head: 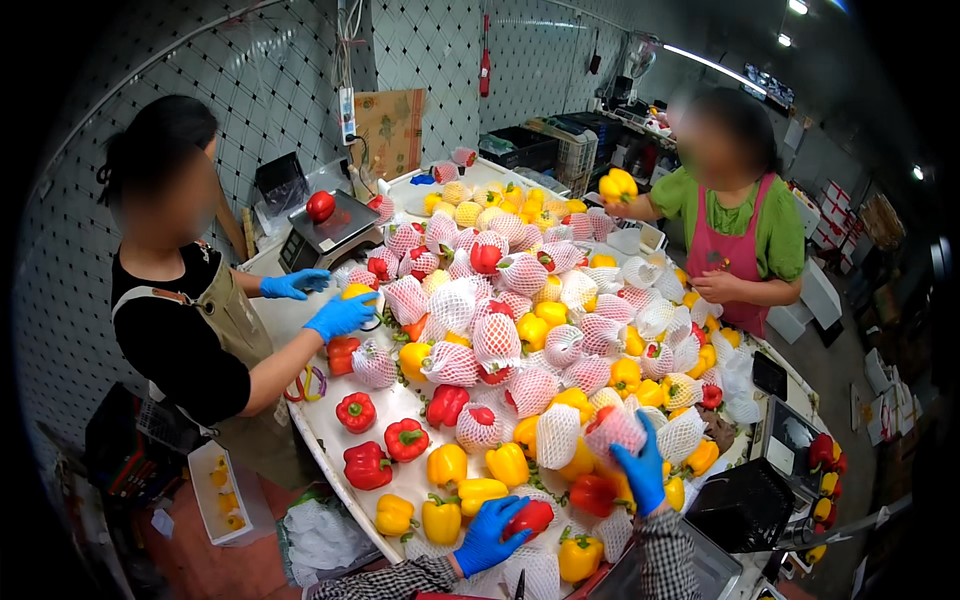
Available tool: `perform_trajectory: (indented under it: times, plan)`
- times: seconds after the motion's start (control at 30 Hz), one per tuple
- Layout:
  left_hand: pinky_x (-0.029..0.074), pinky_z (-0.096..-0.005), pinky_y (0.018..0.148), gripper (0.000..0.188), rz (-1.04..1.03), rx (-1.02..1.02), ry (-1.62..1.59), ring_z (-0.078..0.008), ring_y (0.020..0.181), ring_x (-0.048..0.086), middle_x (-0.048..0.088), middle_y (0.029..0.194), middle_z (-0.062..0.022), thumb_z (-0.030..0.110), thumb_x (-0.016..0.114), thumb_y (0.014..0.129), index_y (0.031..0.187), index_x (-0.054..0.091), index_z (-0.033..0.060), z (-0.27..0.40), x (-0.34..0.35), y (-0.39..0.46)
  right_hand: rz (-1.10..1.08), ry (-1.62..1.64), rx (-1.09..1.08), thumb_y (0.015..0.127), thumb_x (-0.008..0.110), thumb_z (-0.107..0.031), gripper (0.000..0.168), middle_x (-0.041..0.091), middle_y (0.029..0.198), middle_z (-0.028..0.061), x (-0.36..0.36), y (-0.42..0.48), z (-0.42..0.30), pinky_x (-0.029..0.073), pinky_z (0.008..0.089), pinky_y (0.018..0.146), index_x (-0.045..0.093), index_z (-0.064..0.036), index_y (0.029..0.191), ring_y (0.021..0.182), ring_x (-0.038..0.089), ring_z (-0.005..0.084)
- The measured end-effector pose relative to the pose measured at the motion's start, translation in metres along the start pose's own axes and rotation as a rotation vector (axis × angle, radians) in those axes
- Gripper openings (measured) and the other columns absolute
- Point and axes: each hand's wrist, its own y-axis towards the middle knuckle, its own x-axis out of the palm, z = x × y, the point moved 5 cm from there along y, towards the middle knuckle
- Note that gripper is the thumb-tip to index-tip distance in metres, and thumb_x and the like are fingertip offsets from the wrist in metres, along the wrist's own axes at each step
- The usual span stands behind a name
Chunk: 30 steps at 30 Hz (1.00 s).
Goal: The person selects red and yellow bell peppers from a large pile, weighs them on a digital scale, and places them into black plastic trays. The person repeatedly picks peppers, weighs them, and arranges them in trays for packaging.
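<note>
My left hand (487, 538), in a blue glove, grips a red bell pepper (532, 519) near the table's front edge. Further right, my gloved right hand (643, 469) has its fingers on a red pepper in a pink foam net sleeve (613, 435). Between my hands lies a bare red pepper (592, 494). Yellow bell peppers (481, 493) sit just beyond my left hand, and another yellow pepper (580, 559) rests to its right. A white foam net (559, 436) wraps a pepper left of my right hand. The heap ahead mixes netted and bare peppers.
A co-worker's gloved hands (341, 316) are at the table's left side. Across the heap, another person holds up a yellow pepper (618, 185). Scales stand at left (334, 221) and right (787, 435). A black bin (739, 495) is near my right arm. The white table rim (337, 480) curves left.
</note>
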Motion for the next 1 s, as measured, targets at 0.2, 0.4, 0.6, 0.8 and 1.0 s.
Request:
perform_trajectory:
  times: [0.2, 0.4, 0.6, 0.8, 1.0]
  plan:
    - [0.036, -0.0377, 0.116, 0.065, -0.11, -0.327, -0.997, -0.0236, 0.136, 0.047, 0.046, 0.149, -0.0121, 0.022, 0.059, 0.103, 0.159, 0.03, 0.0068, -0.007, 0.001, 0.02, -0.329, -0.068, 0.042, 0.085, 0.081, -0.019, 0.085, 0.051, 0.146, 0.0195, 0.057, -0.112, -0.023, 0.042, 0.0382, 0.111, 0.035, 0.001, 0.153, 0.133, 0.053, 0.0281]
    - [0.033, -0.0371, 0.119, 0.066, -0.283, -0.295, -0.958, -0.0241, 0.141, 0.042, 0.042, 0.154, -0.0136, 0.028, 0.063, 0.101, 0.155, 0.033, 0.0033, 0.012, -0.006, 0.025, -0.24, -0.283, -0.115, 0.081, 0.085, -0.021, 0.08, 0.055, 0.141, 0.0235, 0.076, -0.145, -0.043, 0.046, 0.0404, 0.107, 0.045, 0.001, 0.147, 0.128, 0.057, 0.0355]
    - [0.041, -0.037, 0.114, 0.052, -0.21, -0.42, -1.3, -0.021, 0.131, 0.053, 0.049, 0.148, -0.0103, 0.037, 0.047, 0.108, 0.149, 0.042, 0.0048, 0.018, -0.007, 0.01, -0.081, -0.33, -0.32, 0.081, 0.082, -0.007, 0.051, 0.065, 0.126, 0.0185, 0.079, -0.153, -0.073, 0.051, 0.0379, 0.098, 0.063, -0.002, 0.128, 0.114, 0.064, 0.0318]
    - [0.038, -0.0396, 0.116, 0.06, -0.241, -0.709, -1.685, -0.0214, 0.135, 0.05, 0.05, 0.149, -0.0101, 0.049, 0.037, 0.109, 0.151, 0.04, 0.0061, 0.025, 0.004, -0.003, 0.039, -0.052, -0.189, 0.086, 0.073, 0.003, 0.026, 0.068, 0.111, 0.0092, 0.077, -0.166, -0.067, 0.05, 0.031, 0.092, 0.068, -0.002, 0.111, 0.104, 0.065, 0.0212]
    - [0.037, -0.0442, 0.118, 0.063, -0.172, -0.829, -1.891, -0.027, 0.137, 0.05, 0.049, 0.15, -0.0127, 0.048, 0.047, 0.105, 0.151, 0.04, 0.0069, 0.01, 0.006, -0.015, 0.241, 0.423, -0.084, 0.103, 0.056, -0.011, 0.02, 0.067, 0.119, 0.0083, 0.061, -0.162, -0.086, 0.05, 0.0325, 0.096, 0.061, -0.002, 0.12, 0.106, 0.064, 0.0181]
